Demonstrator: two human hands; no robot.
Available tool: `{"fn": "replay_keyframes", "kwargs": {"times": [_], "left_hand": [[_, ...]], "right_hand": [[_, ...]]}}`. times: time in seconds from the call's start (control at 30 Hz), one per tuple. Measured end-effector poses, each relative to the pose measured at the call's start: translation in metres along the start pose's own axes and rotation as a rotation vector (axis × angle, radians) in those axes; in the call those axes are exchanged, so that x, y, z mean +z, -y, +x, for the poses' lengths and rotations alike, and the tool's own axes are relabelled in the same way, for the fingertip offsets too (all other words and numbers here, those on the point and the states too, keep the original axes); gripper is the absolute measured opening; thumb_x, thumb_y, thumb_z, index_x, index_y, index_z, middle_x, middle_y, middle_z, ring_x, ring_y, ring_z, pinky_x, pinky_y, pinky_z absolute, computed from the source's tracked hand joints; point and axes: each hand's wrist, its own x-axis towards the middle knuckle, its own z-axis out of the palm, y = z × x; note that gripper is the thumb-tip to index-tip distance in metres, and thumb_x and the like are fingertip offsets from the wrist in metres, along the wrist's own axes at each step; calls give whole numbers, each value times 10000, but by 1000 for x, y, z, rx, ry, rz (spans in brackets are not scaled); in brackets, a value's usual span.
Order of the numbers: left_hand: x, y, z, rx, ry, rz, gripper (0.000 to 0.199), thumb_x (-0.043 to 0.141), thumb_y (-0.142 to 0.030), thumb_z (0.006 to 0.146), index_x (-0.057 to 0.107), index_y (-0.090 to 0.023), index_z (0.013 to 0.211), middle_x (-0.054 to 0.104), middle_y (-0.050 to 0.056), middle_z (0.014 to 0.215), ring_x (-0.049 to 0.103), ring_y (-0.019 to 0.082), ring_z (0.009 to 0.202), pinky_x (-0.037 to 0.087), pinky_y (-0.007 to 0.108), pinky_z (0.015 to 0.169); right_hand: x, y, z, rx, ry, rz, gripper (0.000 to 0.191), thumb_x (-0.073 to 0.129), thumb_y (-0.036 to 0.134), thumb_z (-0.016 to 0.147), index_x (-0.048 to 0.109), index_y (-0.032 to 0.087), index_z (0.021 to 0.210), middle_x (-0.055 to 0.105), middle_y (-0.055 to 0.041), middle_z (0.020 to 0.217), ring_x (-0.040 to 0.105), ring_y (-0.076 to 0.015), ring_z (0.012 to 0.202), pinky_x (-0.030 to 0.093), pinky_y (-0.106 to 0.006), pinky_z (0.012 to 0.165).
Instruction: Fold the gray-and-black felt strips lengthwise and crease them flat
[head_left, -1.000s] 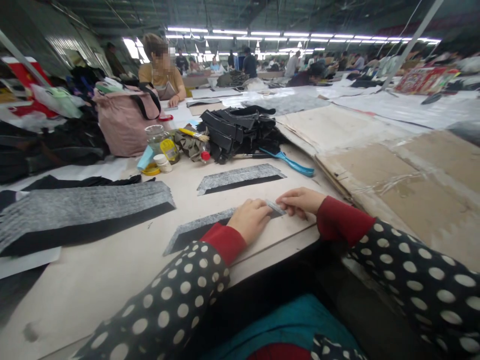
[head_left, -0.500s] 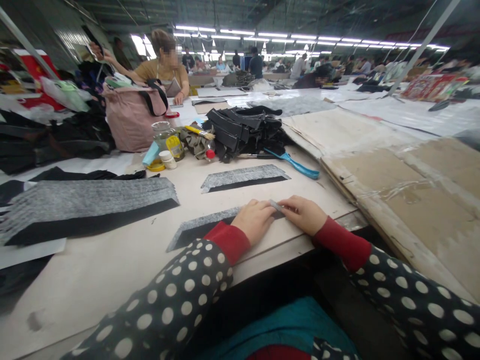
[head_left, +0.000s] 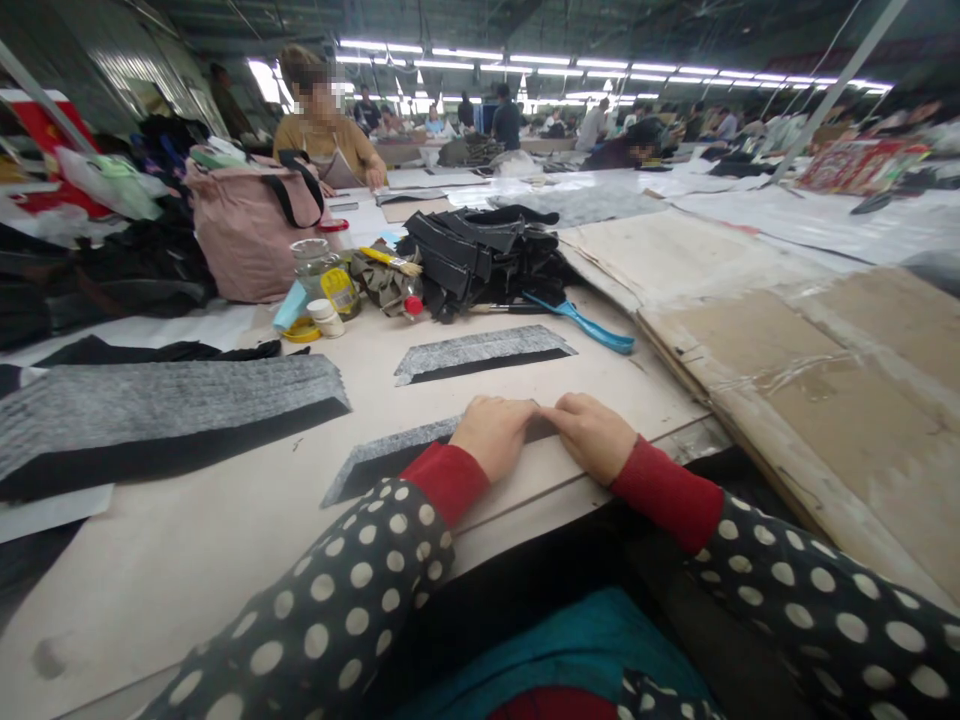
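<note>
A grey and black fabric strip point(head_left: 401, 457) lies on the pale board in front of me. My left hand point(head_left: 496, 432) is closed over its right part, fingers on the cloth. At the strip's right end, my right hand point(head_left: 589, 428) pinches the edge, its fingertips meeting those of the left hand. The hands hide much of that end. Beyond them lies a second grey and black strip point(head_left: 484, 353), flat. Several overlapping strips of the same kind point(head_left: 187, 400) are spread at the left.
Behind the strips are a pile of black pieces point(head_left: 480, 255), a blue-handled brush point(head_left: 592, 330), a glass jar point(head_left: 311, 262), a white bottle point(head_left: 326, 318) and a pink bag point(head_left: 244, 235). Cardboard point(head_left: 795, 370) covers the right side. A person point(head_left: 322, 130) works across the table.
The fabric end pinched by my right hand stood up before and is now pressed down. My fingertips have come together. The view has shifted slightly.
</note>
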Motion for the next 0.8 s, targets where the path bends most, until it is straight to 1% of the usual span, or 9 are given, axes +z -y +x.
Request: {"fn": "replay_keyframes", "kwargs": {"times": [0.07, 0.13, 0.3, 0.43, 0.53, 0.63, 0.7, 0.8], "left_hand": [[-1, 3, 1, -37, -45, -43, 232, 384, -119, 784, 539, -193, 941, 552, 24, 967, 522, 144, 869, 428, 282, 787], [1, 4, 2, -40, -70, -54, 272, 376, -105, 779, 525, -193, 990, 492, 36, 1035, 502, 132, 893, 431, 250, 791], [5, 4, 5, 38, 6, 78, 371, 358, -96, 783, 481, -227, 1108, 451, 54, 1041, 450, 169, 909, 410, 313, 827], [6, 1, 6, 54, 47, 136, 357, 331, -121, 810, 472, -217, 1123, 457, 65, 1015, 436, 179, 875, 406, 327, 815], [6, 1, 6, 56, 54, 170, 342, 330, -130, 816, 477, -210, 1115, 465, 63, 999, 432, 177, 857, 402, 319, 810], [6, 2, 7, 57, 63, 188, 339, 336, -116, 809, 483, -201, 1102, 471, 60, 989, 429, 175, 855, 394, 312, 809], [6, 2, 8, 58, 71, 191, 339, 333, -112, 809, 483, -200, 1100, 473, 60, 986, 428, 173, 852, 393, 308, 798], [5, 1, 9, 46, 80, 204, 329, 331, -125, 814, 490, -213, 1089, 480, 54, 990, 430, 178, 847, 394, 316, 753]], "right_hand": [[-1, 2, 1, -14, 31, -55, 271, 380, 82, 784, 586, 119, 955, 523, -86, 802, 451, -177, 759, 380, -292, 729], [-3, 3, 1, -28, 52, -96, 276, 375, 85, 789, 575, 108, 978, 520, -94, 809, 446, -184, 756, 377, -298, 725], [-6, 4, 1, -47, 71, -104, 314, 369, 68, 774, 541, 67, 1038, 521, -114, 827, 442, -194, 762, 386, -308, 728], [-4, 0, -4, -34, 28, 7, 325, 369, 72, 781, 535, 86, 1061, 531, -105, 856, 455, -184, 773, 396, -309, 746], [-1, -4, -10, 5, -57, 130, 296, 361, 117, 811, 560, 116, 1030, 536, -91, 836, 477, -168, 777, 411, -291, 739], [2, -6, -14, 21, -122, 181, 279, 359, 141, 821, 577, 123, 995, 538, -86, 823, 487, -164, 786, 417, -284, 740], [3, -6, -14, 6, -120, 166, 277, 369, 118, 808, 581, 113, 987, 539, -90, 831, 483, -168, 791, 414, -286, 746], [2, -4, -12, -25, -63, 70, 288, 373, 78, 786, 581, 93, 984, 538, -102, 838, 463, -179, 772, 406, -298, 734]]}}
